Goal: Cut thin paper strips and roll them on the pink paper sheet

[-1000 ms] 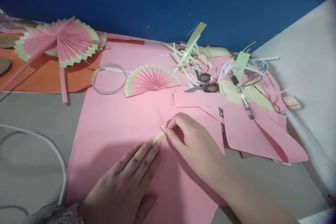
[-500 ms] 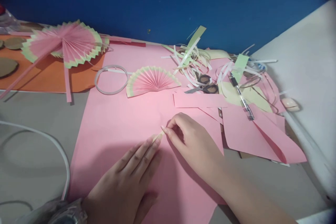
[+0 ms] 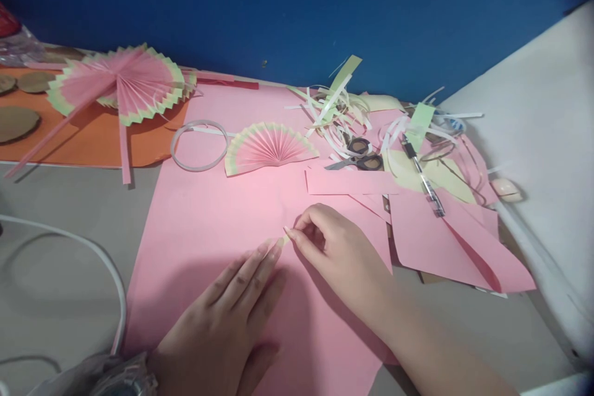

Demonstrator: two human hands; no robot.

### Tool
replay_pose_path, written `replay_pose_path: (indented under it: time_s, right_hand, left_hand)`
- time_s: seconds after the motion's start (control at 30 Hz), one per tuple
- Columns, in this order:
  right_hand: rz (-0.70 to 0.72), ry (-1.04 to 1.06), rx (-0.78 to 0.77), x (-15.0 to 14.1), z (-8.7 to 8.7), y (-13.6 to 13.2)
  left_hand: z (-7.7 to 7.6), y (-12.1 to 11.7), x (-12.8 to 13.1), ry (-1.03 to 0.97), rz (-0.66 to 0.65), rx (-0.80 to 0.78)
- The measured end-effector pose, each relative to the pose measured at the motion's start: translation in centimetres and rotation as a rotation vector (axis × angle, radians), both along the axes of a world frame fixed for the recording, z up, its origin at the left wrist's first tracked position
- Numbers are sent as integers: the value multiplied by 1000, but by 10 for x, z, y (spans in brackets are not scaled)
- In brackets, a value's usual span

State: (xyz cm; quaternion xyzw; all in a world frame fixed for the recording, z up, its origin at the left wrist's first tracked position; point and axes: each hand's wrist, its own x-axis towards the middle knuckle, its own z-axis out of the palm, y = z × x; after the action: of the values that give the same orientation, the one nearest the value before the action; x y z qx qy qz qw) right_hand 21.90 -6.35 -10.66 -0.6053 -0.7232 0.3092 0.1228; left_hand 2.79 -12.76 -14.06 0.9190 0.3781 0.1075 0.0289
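A small pale yellow-green tip of folded paper [image 3: 286, 239] shows between my two hands, over a large pink sheet [image 3: 199, 216]. My left hand [image 3: 232, 297] lies flat, its fingers stretched out and pressing down just below that tip. The rest of the folded piece is hidden beneath those fingers. My right hand [image 3: 334, 253] pinches the upper end of the tip between thumb and index finger. Beyond the hands, a pleated paper fan [image 3: 273, 148], pink with a yellow-green rim, is spread on the pink sheet.
Black scissors [image 3: 359, 158] lie beside a heap of paper strips [image 3: 341, 108]. A pen [image 3: 424, 179] rests on pink paper at right. Pleated fans with pink sticks [image 3: 148, 83] sit at left, near a grey ring [image 3: 199, 145]. A white cable [image 3: 99, 250] curves at lower left.
The view has shifted slightly. My left fingertips are a little closer to my right hand's pinch, and less of the pale tip shows between them. Both hands otherwise keep their pose.
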Motion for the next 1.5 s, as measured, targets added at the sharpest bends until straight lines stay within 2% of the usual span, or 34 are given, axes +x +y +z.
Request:
replay_pose_path:
  time_s: [0.13, 0.37, 0.6, 0.83, 1.03, 1.5]
  right_hand:
    - [-3, -3, 1, 0, -1, 0]
    - [3, 39, 96, 4, -8, 2]
    - [-105, 97, 99, 14, -5, 3]
    - [-23, 14, 153, 11, -7, -1]
    - [-12, -57, 168, 4, -12, -3]
    - [-20, -44, 147, 5, -14, 5]
  left_hand:
    - [0, 0, -1, 17, -8, 16]
    - [-1, -1, 0, 18, 2, 33]
    - [-2, -2, -2, 35, -16, 32]
    - [-3, -2, -2, 49, -31, 45]
    - [-5, 2, 0, 25, -65, 84]
    - [-7, 2, -2, -20, -52, 80]
